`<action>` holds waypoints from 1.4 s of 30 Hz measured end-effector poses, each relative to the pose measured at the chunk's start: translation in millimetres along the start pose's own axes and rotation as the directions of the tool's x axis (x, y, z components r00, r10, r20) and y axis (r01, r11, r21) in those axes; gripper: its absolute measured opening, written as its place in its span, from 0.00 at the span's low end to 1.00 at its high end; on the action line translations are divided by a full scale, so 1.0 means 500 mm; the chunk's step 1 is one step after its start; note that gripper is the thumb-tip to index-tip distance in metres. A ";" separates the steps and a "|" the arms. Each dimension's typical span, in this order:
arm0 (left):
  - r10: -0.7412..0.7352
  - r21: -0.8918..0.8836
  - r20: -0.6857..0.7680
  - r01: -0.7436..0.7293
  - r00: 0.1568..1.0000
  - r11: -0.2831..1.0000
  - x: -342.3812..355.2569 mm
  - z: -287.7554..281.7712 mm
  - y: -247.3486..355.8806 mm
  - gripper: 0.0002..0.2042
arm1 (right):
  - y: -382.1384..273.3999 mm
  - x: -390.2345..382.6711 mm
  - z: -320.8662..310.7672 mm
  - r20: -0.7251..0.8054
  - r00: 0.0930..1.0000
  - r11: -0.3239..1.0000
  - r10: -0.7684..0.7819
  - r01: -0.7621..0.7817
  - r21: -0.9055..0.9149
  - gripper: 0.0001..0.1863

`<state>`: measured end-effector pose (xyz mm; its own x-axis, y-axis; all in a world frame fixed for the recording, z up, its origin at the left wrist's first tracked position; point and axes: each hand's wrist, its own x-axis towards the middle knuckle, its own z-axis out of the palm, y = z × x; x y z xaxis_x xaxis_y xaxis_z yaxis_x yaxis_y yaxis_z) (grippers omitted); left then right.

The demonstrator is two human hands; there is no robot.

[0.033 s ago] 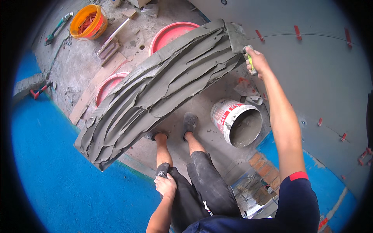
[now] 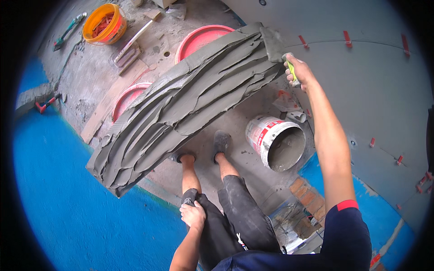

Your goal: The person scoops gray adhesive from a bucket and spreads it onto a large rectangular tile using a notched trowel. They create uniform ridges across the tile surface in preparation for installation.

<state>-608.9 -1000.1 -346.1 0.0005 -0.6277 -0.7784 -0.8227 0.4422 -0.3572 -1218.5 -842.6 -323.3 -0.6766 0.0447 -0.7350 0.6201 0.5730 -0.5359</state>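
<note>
A long tile slab (image 2: 217,45) lies slantwise before me, its upper face coated in thick grey mortar (image 2: 194,99) with ridges running lengthwise. My right hand (image 2: 298,72) is closed round the yellow-green handle of a trowel (image 2: 273,45). The trowel's mortar-smeared blade rests at the slab's far right end. Down at my knee, my left hand (image 2: 193,215) has its fingers curled into the dark cloth of my shorts (image 2: 212,226). A white bucket (image 2: 258,135) with wet mortar inside leans, mouth toward me, right of my feet.
Red round lids (image 2: 184,45) show from under the slab. An orange bucket (image 2: 115,34) of red pieces, a notched float (image 2: 130,54) and a red-handled tool (image 2: 45,106) lie left. Grey wall tiles (image 2: 370,90) with red clips stand right. Blue coating (image 2: 90,217) covers the lower left.
The trowel blade has shifted very slightly at the slab's right end. Otherwise both hands stay as they were.
</note>
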 end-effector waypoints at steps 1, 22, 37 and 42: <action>0.012 -0.006 0.001 -0.012 1.000 1.000 0.004 0.002 0.001 0.30 | -0.006 -0.008 0.015 0.082 0.994 0.996 0.068 -0.073 0.054 0.25; -0.031 -0.103 0.095 0.041 0.995 0.994 0.023 -0.021 -0.041 0.30 | 0.196 -0.427 0.614 0.532 0.764 0.309 -0.365 0.639 -0.705 0.24; -0.022 -0.180 0.113 0.042 0.993 0.983 0.025 -0.027 -0.058 0.30 | 0.144 -0.313 0.515 0.348 0.932 0.953 0.099 -0.189 0.236 0.21; -0.013 -0.177 0.117 0.034 0.993 0.984 0.038 -0.047 -0.044 0.32 | 0.203 -0.522 0.807 0.508 0.844 0.969 0.172 -0.238 0.066 0.18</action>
<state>-604.2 -1036.8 -341.2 0.0774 -0.5543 -0.8287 -0.9100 0.3002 -0.2858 -818.8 -1126.4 -353.5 -0.2628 -0.2788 -0.9237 0.7881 0.4902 -0.3722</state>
